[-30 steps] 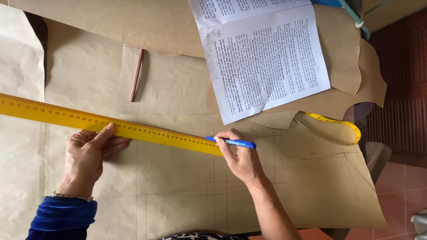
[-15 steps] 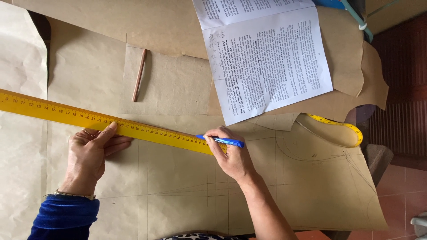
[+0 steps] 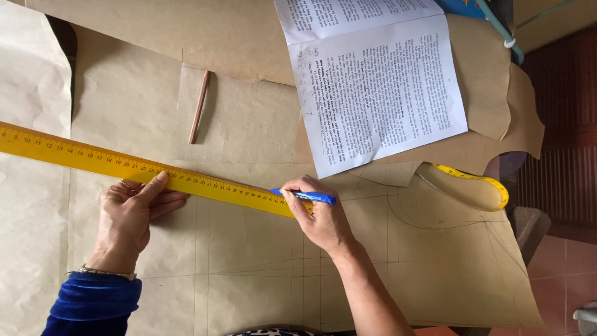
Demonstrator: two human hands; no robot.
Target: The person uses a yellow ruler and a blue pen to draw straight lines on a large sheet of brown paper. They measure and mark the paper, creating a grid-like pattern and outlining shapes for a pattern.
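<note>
A long yellow ruler (image 3: 93, 158) lies slanted across brown pattern paper (image 3: 261, 249) marked with thin pencil lines. My left hand (image 3: 134, 214) presses flat on the ruler's lower edge, fingers spread, a blue sleeve at the wrist. My right hand (image 3: 317, 218) grips a blue pen (image 3: 305, 196) lying along the ruler's right end, tip pointing left against the ruler's edge.
An open booklet of printed pages (image 3: 373, 81) rests on the paper at upper right. A brown pencil (image 3: 199, 107) lies at upper middle. A yellow curved ruler (image 3: 482, 185) sits to the right, near the paper's edge. Tiled floor (image 3: 559, 274) shows beyond.
My right hand with the pen has slid leftward along the ruler's edge. My left hand stays pressed on the ruler.
</note>
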